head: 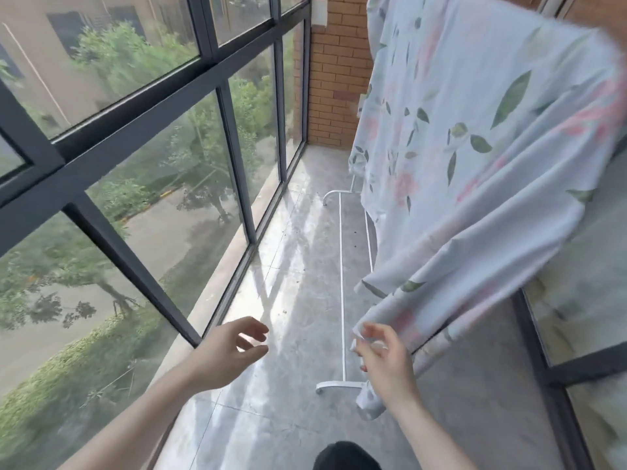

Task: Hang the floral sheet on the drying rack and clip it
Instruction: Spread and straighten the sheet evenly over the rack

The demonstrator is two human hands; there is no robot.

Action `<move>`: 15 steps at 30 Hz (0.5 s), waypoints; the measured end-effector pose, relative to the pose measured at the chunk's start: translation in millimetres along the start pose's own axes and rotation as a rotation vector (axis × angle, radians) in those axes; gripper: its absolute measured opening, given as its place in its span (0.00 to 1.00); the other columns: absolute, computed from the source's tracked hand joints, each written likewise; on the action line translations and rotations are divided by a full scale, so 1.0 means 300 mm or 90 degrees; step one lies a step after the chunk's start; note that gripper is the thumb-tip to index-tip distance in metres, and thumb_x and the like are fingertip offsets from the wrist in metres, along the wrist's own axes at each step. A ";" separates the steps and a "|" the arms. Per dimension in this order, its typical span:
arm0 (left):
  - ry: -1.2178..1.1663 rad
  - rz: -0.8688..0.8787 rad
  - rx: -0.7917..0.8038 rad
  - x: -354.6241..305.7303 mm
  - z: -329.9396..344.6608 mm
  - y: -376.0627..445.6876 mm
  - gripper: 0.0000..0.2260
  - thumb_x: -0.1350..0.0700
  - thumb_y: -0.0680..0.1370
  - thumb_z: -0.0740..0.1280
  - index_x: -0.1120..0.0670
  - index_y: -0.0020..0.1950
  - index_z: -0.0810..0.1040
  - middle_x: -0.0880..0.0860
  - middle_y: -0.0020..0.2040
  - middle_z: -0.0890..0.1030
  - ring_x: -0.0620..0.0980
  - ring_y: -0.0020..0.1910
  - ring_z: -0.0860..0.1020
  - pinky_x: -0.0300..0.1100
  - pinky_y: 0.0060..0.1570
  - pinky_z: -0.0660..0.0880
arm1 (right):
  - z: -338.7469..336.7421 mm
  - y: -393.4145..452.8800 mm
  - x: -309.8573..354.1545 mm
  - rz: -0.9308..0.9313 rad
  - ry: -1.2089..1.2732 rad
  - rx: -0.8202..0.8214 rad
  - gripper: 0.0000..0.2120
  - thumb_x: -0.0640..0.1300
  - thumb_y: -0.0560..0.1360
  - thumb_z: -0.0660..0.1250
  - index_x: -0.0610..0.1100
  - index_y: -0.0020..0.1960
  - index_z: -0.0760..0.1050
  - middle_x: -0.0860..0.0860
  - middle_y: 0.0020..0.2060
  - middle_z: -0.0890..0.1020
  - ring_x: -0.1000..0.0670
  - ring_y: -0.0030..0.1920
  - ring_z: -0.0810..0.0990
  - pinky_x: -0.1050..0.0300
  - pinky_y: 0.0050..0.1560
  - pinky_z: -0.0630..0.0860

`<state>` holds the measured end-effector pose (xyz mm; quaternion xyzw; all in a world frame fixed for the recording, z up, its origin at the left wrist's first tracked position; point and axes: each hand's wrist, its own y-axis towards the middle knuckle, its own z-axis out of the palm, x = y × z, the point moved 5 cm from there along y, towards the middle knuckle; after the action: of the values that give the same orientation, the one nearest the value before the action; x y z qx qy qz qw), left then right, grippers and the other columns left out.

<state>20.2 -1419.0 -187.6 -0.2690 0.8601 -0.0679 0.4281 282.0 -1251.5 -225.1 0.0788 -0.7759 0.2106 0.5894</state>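
The floral sheet, pale blue with pink flowers and green leaves, hangs draped over the drying rack on the right, one corner trailing down to the floor. Only the rack's white base bar and feet show; its top rail is hidden under the cloth. My right hand pinches the sheet's lower edge with fingers curled. My left hand hovers empty to the left over the floor, fingers loosely curled, apart from the sheet. No clip is in view.
A tall window wall with dark frames runs along the left. A brick wall closes the far end. A grey floor strip lies between window and rack. Dark-framed glass stands behind the sheet at right.
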 end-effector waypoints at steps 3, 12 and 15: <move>-0.014 0.019 0.020 -0.012 -0.021 0.055 0.09 0.47 0.79 0.71 0.40 0.59 0.79 0.37 0.56 0.82 0.34 0.50 0.81 0.35 0.48 0.79 | 0.029 -0.012 -0.020 0.046 0.028 -0.045 0.13 0.42 0.77 0.74 0.57 0.57 0.78 0.56 0.55 0.83 0.49 0.47 0.86 0.54 0.39 0.80; -0.058 0.111 0.072 -0.213 -0.073 0.401 0.09 0.50 0.79 0.72 0.45 0.59 0.80 0.39 0.56 0.83 0.35 0.47 0.81 0.28 0.42 0.75 | 0.143 0.196 0.014 0.140 0.157 -0.080 0.20 0.43 0.79 0.73 0.49 0.69 0.73 0.50 0.59 0.81 0.48 0.43 0.85 0.36 0.50 0.84; -0.042 0.124 0.095 -0.240 -0.096 0.502 0.10 0.49 0.79 0.72 0.43 0.59 0.80 0.39 0.56 0.82 0.35 0.48 0.81 0.31 0.45 0.77 | 0.198 0.265 0.000 0.186 0.205 -0.104 0.26 0.46 0.79 0.72 0.47 0.74 0.68 0.50 0.60 0.80 0.47 0.44 0.85 0.46 0.42 0.84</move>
<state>-27.7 -1257.2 -171.5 -0.1540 0.8600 -0.0806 0.4798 200.2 -1205.0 -256.7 -0.1167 -0.6896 0.2401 0.6732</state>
